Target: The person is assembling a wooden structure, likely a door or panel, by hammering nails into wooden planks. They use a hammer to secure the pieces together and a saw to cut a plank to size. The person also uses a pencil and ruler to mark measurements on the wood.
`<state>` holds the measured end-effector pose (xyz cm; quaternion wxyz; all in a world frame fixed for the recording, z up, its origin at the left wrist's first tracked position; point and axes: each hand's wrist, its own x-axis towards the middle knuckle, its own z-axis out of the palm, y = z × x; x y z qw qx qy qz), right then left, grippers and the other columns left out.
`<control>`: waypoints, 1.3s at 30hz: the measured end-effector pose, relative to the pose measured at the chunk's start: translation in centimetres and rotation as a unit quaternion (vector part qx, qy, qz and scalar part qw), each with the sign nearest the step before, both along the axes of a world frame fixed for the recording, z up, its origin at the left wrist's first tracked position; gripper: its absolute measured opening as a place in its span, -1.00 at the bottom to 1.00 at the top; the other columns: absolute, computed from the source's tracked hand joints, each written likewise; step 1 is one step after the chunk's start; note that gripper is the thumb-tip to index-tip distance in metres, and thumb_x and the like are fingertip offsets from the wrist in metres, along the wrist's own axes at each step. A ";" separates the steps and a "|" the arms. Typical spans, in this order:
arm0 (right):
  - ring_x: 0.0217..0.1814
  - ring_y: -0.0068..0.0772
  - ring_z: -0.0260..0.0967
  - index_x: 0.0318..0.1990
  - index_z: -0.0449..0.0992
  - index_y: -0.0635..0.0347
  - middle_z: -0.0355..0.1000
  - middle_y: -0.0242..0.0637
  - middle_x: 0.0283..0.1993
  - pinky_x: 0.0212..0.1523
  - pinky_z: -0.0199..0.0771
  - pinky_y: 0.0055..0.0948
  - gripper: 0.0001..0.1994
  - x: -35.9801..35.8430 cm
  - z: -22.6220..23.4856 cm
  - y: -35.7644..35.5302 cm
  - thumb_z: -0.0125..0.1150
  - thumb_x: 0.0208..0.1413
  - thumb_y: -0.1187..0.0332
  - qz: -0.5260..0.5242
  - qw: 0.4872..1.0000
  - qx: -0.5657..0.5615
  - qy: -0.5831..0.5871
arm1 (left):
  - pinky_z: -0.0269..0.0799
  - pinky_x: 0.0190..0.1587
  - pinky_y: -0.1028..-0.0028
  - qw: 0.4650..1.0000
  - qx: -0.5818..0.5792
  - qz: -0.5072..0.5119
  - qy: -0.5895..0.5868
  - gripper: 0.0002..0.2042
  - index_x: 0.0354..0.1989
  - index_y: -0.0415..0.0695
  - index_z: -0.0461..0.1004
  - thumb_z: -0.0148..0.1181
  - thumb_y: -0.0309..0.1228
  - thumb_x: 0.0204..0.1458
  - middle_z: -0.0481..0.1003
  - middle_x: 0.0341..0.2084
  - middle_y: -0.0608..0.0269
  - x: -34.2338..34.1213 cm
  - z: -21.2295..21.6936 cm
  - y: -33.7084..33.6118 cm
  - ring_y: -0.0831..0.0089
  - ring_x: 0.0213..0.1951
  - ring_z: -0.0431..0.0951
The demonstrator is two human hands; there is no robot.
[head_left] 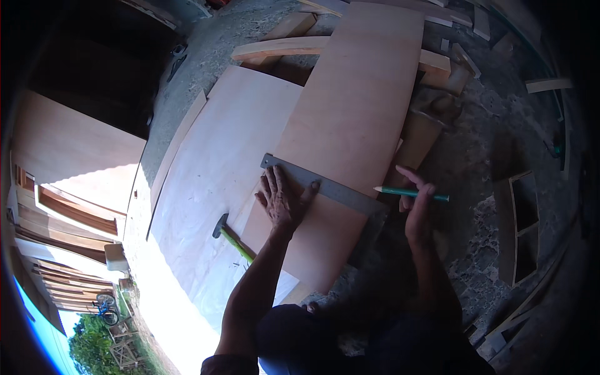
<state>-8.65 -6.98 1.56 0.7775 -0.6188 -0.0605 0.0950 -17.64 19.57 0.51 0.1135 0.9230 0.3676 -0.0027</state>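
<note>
My left hand lies flat with spread fingers, its fingertips and thumb on the grey metal blade of a carpenter's square. The blade crosses a long plywood panel from edge to edge; the square's other end hangs in shadow past the right edge. My right hand is raised beside that edge, closed on a green pencil. Its light tip points left, close to the blade. The index finger is stretched out away from the pencil. Beneath the panel lies a wider, paler plywood sheet.
A hammer with a green handle lies on the pale sheet, left of my left forearm. Wood offcuts lie under and beyond the panel. A divided wooden frame stands on the rough floor at right. Bright sunlight covers the lower left.
</note>
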 end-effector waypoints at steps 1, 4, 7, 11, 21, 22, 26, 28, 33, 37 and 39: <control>-0.49 -0.72 0.02 0.09 0.57 0.25 0.30 -0.50 -0.39 -0.42 0.20 -0.62 -0.49 1.3 1.1 1.8 -0.16 0.46 -0.01 0.098 0.994 0.018 0.046 | -0.42 0.48 -0.09 1.000 0.006 0.002 -0.001 0.19 0.52 -0.21 -0.15 0.13 0.44 -0.08 -0.15 0.53 -0.04 -0.2 0.0 0.2 0.00 0.54 -0.28; -0.40 -0.71 0.39 -0.06 0.61 0.33 0.46 -0.35 -0.43 -0.38 0.43 -0.57 -0.64 4.1 4.0 10.0 0.15 0.36 0.14 0.264 0.952 -0.144 0.051 | -0.42 0.48 -0.10 1.000 0.014 0.010 0.002 0.19 0.51 -0.23 -0.13 0.15 0.44 -0.10 -0.15 0.52 -0.05 -0.8 -0.1 0.7 -0.01 0.54 -0.27; -0.16 -0.43 0.60 -0.10 0.63 0.31 0.62 -0.18 -0.20 -0.13 0.59 -0.49 -0.75 5.4 -1.5 16.5 0.29 0.25 0.28 0.253 0.953 -0.076 -0.151 | -0.42 0.47 -0.12 1.000 -0.010 0.002 -0.007 0.20 0.50 -0.25 -0.11 0.17 0.43 -0.11 -0.14 0.52 -0.08 -0.2 0.0 0.0 -0.02 0.54 -0.26; -0.06 -0.21 0.62 -0.08 0.63 0.24 0.61 -0.13 -0.05 -0.02 0.60 -0.38 -0.79 5.6 -2.9 21.0 0.26 0.25 0.32 0.304 0.922 -0.114 -0.210 | -0.42 0.47 -0.15 1.000 -0.012 0.001 -0.027 0.18 0.49 -0.26 -0.08 0.19 0.42 -0.11 -0.12 0.51 -0.11 -0.6 0.1 -0.1 -0.02 0.54 -0.26; -0.08 -0.12 0.61 -0.07 0.64 0.17 0.62 -0.13 -0.12 -0.05 0.59 -0.33 -0.76 5.3 -2.5 23.1 0.24 0.25 0.24 0.315 0.903 -0.169 -0.239 | -0.42 0.46 -0.16 1.000 -0.014 -0.001 -0.022 0.19 0.49 -0.26 -0.09 0.18 0.42 -0.13 -0.11 0.50 -0.13 -0.6 -0.1 0.3 -0.05 0.53 -0.26; -0.09 -0.11 0.61 -0.08 0.64 0.17 0.62 -0.12 -0.13 -0.05 0.59 -0.33 -0.77 5.3 -2.2 22.9 0.25 0.24 0.25 0.314 0.904 -0.173 -0.233 | -0.42 0.46 -0.16 1.000 -0.008 0.001 -0.019 0.19 0.49 -0.26 -0.09 0.18 0.42 -0.13 -0.11 0.50 -0.13 -0.6 -0.1 0.4 -0.05 0.53 -0.26; -0.13 -0.11 0.61 -0.11 0.65 0.17 0.62 -0.11 -0.17 -0.08 0.59 -0.34 -0.79 6.1 -1.7 19.3 0.33 0.17 0.28 0.333 0.883 -0.219 -0.249 | -0.43 0.46 -0.14 1.000 -0.013 -0.003 -0.027 0.19 0.49 -0.27 -0.09 0.17 0.43 -0.12 -0.11 0.50 -0.13 -0.6 -0.5 0.4 -0.04 0.53 -0.26; -0.15 -0.13 0.62 -0.13 0.66 0.17 0.62 -0.10 -0.19 -0.09 0.59 -0.34 -0.79 6.2 0.0 15.0 0.36 0.13 0.30 0.345 0.851 -0.263 -0.295 | -0.44 0.46 -0.12 0.999 -0.002 -0.001 -0.041 0.18 0.49 -0.27 -0.08 0.16 0.43 -0.11 -0.11 0.50 -0.13 -1.2 -1.0 0.9 -0.03 0.53 -0.26; -0.17 0.04 0.59 -0.22 0.65 0.25 0.59 0.00 -0.26 -0.11 0.58 -0.17 -0.73 5.3 5.5 -0.1 0.23 0.23 0.20 0.349 0.780 -0.473 -0.215 | -0.55 0.48 -0.09 0.999 -0.031 0.006 -0.021 0.17 0.50 -0.30 -0.15 0.12 0.41 -0.05 -0.18 0.52 -0.13 -1.1 0.9 0.3 0.02 0.55 -0.35; -0.23 -0.10 0.61 -0.23 0.58 0.35 0.57 0.06 -0.31 -0.23 0.54 -0.18 -0.65 4.0 1.2 -6.8 0.13 0.31 0.16 0.236 0.739 -0.608 -0.169 | -0.57 0.48 -0.07 0.999 -0.043 -0.006 -0.030 0.18 0.51 -0.29 -0.17 0.10 0.42 -0.05 -0.20 0.52 -0.11 -0.4 0.4 -0.5 0.04 0.55 -0.36; -0.27 -0.13 0.60 -0.12 0.54 0.34 0.57 -0.01 -0.27 -0.27 0.53 -0.16 -0.66 1.6 -3.7 -5.9 0.12 0.32 0.16 0.176 0.838 -0.477 -0.199 | -0.58 0.48 -0.07 0.999 -0.045 -0.005 -0.030 0.18 0.51 -0.28 -0.17 0.09 0.43 -0.05 -0.20 0.53 -0.10 -0.6 0.6 -0.6 0.05 0.55 -0.36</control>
